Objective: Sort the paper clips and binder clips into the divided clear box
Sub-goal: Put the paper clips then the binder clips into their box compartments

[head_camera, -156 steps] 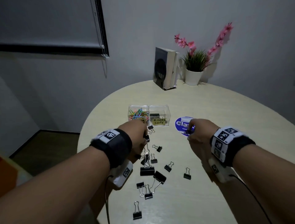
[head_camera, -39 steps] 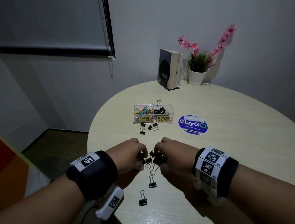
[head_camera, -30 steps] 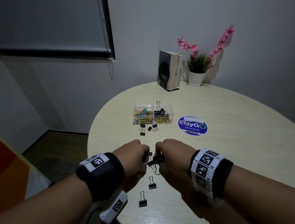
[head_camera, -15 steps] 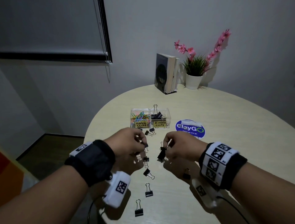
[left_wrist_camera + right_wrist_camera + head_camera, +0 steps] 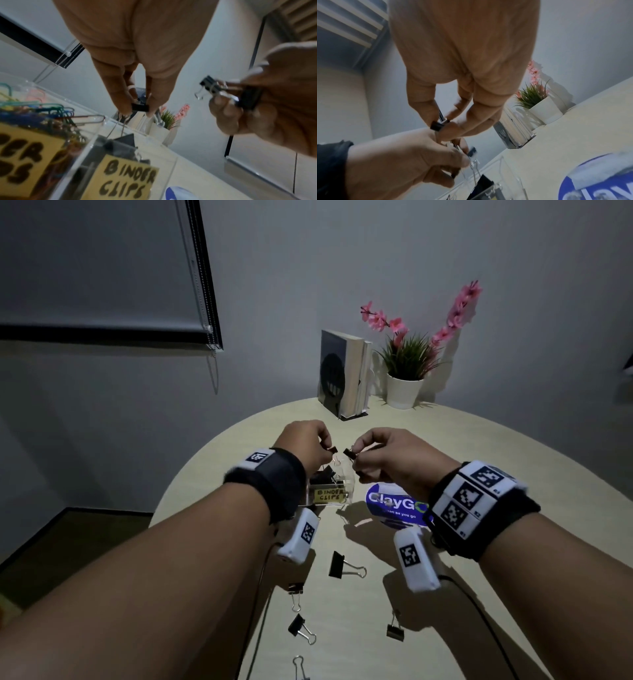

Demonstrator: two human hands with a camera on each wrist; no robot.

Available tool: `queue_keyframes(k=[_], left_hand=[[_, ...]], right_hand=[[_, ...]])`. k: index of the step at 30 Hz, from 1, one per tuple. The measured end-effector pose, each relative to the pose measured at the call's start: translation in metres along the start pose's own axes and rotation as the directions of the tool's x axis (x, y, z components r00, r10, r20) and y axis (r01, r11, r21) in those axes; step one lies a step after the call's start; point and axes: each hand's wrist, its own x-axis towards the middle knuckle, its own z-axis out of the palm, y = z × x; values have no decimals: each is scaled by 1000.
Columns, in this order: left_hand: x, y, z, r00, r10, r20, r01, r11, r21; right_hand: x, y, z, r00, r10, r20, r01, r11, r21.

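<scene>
The divided clear box (image 5: 337, 486) stands mid-table, its left half hidden behind my left wrist. Coloured paper clips (image 5: 39, 111) fill the left compartment, and black binder clips (image 5: 123, 142) lie in the right one, labelled "BINDER CLIPS" (image 5: 327, 495). My left hand (image 5: 330, 448) pinches a small black binder clip (image 5: 139, 108) just above the binder compartment. Beside it, my right hand (image 5: 354, 455) holds binder clips (image 5: 210, 85), one of them pinched at the fingertips (image 5: 436, 125). Several loose binder clips (image 5: 337, 565) lie on the table near me.
A blue round ClayGo sticker (image 5: 394, 505) lies right of the box. At the back of the round table (image 5: 496, 474) stand a book in a bookend (image 5: 342, 374) and a white pot with pink flowers (image 5: 406, 392). The table's edge curves away on the left.
Both hands have risen from the heap of clips near me and moved forward over the box, each carrying binder clips. Fewer clips lie on the table.
</scene>
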Motion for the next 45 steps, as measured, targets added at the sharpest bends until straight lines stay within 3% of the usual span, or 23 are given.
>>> queue_keyframes(k=[4, 10, 13, 16, 19, 23, 25, 28, 30, 34, 39, 42, 45], left_hand=[[11, -3, 17, 996, 27, 80, -34, 996, 84], [11, -18, 7, 999, 37, 1, -37, 996, 86], [1, -31, -11, 993, 36, -109, -25, 995, 97], [-19, -39, -28, 989, 40, -143, -27, 995, 96], [-46, -46, -39, 998, 30, -49, -23, 990, 139], [-76, -59, -35, 983, -30, 181, -16, 968, 249], [-86, -64, -25, 960, -63, 272, -25, 951, 309], [-92, -70, -10, 923, -55, 382, -110, 911, 398], [-92, -70, -6, 917, -49, 397, -136, 895, 425], [-93, -66, -5, 924, -74, 374, -95, 905, 414], [-114, -61, -14, 957, 0, 291, -94, 947, 308], [-139, -56, -15, 937, 62, 343, -139, 969, 203], [-160, -50, -5, 919, 90, 385, -197, 948, 249]], right_hand=[[18, 0, -5, 1000, -2, -24, 1, 999, -32], [42, 9, -1, 998, -2, -63, -5, 995, -102], [54, 17, 15, 994, -40, -101, 5, 946, -324], [61, 23, 29, 990, -117, -72, 54, 815, -578], [56, 24, 29, 982, -184, -40, 107, 724, -682], [24, 24, 25, 949, -300, -97, 160, 723, -673], [3, 28, 32, 971, -234, 42, 195, 682, -705], [-23, 47, 50, 958, 18, 285, 241, 481, -843], [-32, 61, 56, 952, 83, 294, 238, 405, -883], [-42, 71, 55, 954, 65, 293, 235, 448, -863], [-64, 59, 42, 969, 9, 246, 209, 496, -843], [-92, 50, 24, 963, 72, 260, 201, 451, -869], [-117, 61, 19, 963, 137, 230, 164, 379, -911]])
